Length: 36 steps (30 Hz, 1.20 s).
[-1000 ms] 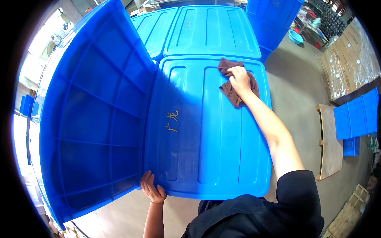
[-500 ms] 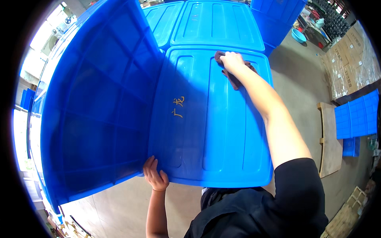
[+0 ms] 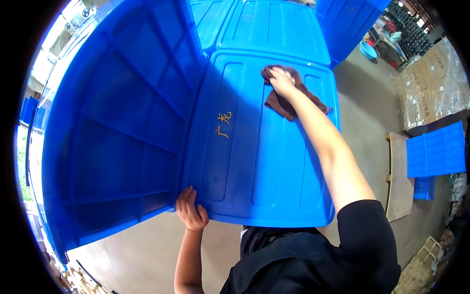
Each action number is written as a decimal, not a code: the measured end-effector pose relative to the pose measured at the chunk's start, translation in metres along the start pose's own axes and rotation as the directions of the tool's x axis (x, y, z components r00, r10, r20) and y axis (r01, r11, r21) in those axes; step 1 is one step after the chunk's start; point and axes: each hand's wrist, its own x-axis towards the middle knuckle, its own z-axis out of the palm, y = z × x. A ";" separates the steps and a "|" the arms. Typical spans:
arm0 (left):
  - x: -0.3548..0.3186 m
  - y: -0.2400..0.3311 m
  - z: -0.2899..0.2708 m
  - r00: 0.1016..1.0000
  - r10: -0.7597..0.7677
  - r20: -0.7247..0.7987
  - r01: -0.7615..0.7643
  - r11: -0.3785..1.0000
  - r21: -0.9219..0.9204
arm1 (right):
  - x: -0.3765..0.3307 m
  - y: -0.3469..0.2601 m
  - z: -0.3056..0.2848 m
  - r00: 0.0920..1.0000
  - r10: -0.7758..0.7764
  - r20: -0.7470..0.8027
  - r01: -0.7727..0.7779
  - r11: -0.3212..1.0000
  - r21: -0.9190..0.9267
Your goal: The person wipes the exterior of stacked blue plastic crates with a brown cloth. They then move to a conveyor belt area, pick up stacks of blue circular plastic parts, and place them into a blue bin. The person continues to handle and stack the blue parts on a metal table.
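Grey floor (image 3: 362, 108) all around the workshop, daylight pouring in on the left, and straight to the hands we go! My right hand (image 3: 283, 81) is out front, fingers drawn together and curled down, clamped on a crumpled dark-brown fabric cloth (image 3: 280, 104). One bunch pokes out past my fingertips, a flap hangs back toward me, and the longest stretch of cloth slants away rightward, its corner close to the lid's right edge.

Down below, my left hand (image 3: 192, 209) has its fingers side by side and the thumb apart, touching the near left corner; whether those fingers grip the rim, I cannot tell.

Under the cloth, what a surface: a bright-blue rectangular plastic lid (image 3: 274, 161), lying flat, its long axis seeming to run directly away from me, raised panels lined up the same way, yellow markings (image 3: 223, 125) left of centre. The cloth sits on its far right part.

Wider now! Along its left side stands a tall, ribbed blue plastic wall (image 3: 122, 112), throwing shade across the lid. Just beyond the far edge, a second blue plastic lid (image 3: 274, 29). Off to the right, well apart, a flat wooden board (image 3: 399, 179), a ribbed blue plastic crate (image 3: 435, 149) and film-wrapped brown cardboard cartons (image 3: 426, 81).
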 end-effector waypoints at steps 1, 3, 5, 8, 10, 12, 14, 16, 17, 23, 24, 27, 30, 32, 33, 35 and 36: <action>0.002 -0.001 0.000 1.000 0.005 0.013 -0.005 1.000 0.011 | 0.010 -0.009 0.002 0.999 0.029 -0.021 -0.029 0.999 0.016; -0.001 -0.005 0.002 1.000 0.006 0.013 -0.006 1.000 0.009 | 0.006 -0.023 0.006 0.986 0.020 -0.166 -0.015 0.999 0.033; -0.002 -0.003 0.001 1.000 0.014 0.021 -0.014 1.000 0.009 | -0.010 -0.013 0.009 0.968 -0.141 -0.209 0.159 0.985 0.072; 0.002 -0.001 0.000 0.999 0.041 0.013 -0.041 0.999 0.035 | -0.067 -0.019 0.007 0.947 -0.269 -0.174 0.291 0.949 0.120; 0.002 -0.001 0.001 0.998 0.059 0.000 -0.058 0.998 0.037 | -0.116 -0.033 0.004 0.908 -0.376 -0.185 0.402 0.906 0.132; -0.004 -0.001 -0.002 0.999 0.051 -0.015 -0.051 0.998 0.045 | -0.180 -0.062 -0.010 0.890 -0.449 -0.083 0.456 0.866 0.205; 0.000 -0.001 0.005 0.996 0.084 -0.032 -0.083 0.996 0.022 | -0.252 -0.071 0.000 0.770 -0.508 -0.385 0.586 0.802 0.113; 0.001 -0.001 0.008 0.994 0.094 -0.059 -0.092 0.995 0.036 | -0.310 -0.087 -0.013 0.833 -0.517 -0.196 0.552 0.796 0.247; 0.002 0.002 0.007 0.993 0.096 -0.073 -0.092 0.995 0.046 | -0.338 -0.091 -0.009 0.839 -0.492 -0.234 0.543 0.787 0.293; 0.000 0.008 0.004 0.990 0.099 -0.099 -0.094 0.994 0.056 | -0.405 -0.092 -0.046 0.937 -0.312 0.155 0.129 0.723 0.679; -0.001 0.007 0.003 0.991 0.093 -0.101 -0.088 0.995 0.051 | -0.412 -0.089 -0.064 0.925 -0.205 0.319 -0.157 0.557 0.816; -0.004 0.005 0.005 0.989 0.089 -0.117 -0.083 0.995 0.051 | -0.411 -0.052 -0.101 0.999 0.034 -0.016 -0.005 0.543 0.840; -0.006 0.002 0.005 0.991 0.088 -0.105 -0.083 0.995 0.051 | -0.370 -0.007 -0.138 0.958 0.176 -0.225 0.073 0.611 0.788; -0.005 0.002 0.005 0.991 0.091 -0.101 -0.086 0.995 0.049 | -0.335 0.024 -0.136 0.924 -0.048 -0.379 0.202 0.904 0.378; -0.005 0.001 0.004 0.991 0.092 -0.097 -0.088 0.995 0.044 | -0.316 0.032 -0.131 0.915 -0.139 -0.380 0.234 0.948 0.216; -0.003 0.001 0.006 0.991 0.097 -0.095 -0.095 0.995 0.020 | -0.297 0.080 -0.090 0.975 -0.178 -0.130 0.175 0.984 -0.035; -0.003 0.001 0.006 0.991 0.093 -0.093 -0.090 0.995 0.034 | -0.298 0.074 -0.087 0.984 -0.137 -0.119 0.128 0.989 -0.079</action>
